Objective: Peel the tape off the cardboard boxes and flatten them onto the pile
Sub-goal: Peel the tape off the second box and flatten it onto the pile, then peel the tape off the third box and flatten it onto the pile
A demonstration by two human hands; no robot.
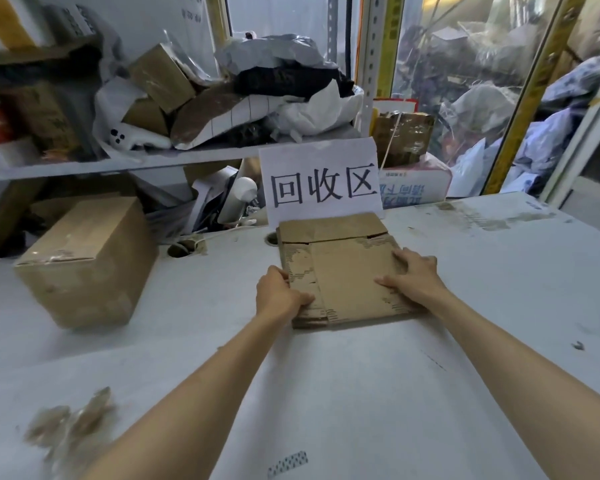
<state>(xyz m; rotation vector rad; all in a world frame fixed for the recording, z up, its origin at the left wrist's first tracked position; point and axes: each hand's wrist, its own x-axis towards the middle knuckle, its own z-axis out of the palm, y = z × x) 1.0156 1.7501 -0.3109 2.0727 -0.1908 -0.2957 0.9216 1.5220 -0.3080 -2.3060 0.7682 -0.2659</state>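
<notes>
Single view on record: a wide-angle camera worn on the person's head. It faces forward and tilts down across a white table (465,289), which fills the lower two thirds of the frame. Both forearms enter from the bottom edge and run up to mid-frame. There the left hand (280,292) and right hand (414,273) sit on the flattened cardboard (347,271), near the lens and roughly centred. Beyond it a paper sign (321,180) faces the camera. A cluttered shelf (118,162) and a window (465,81) fill the top. Straight edges bow toward the frame borders.
</notes>
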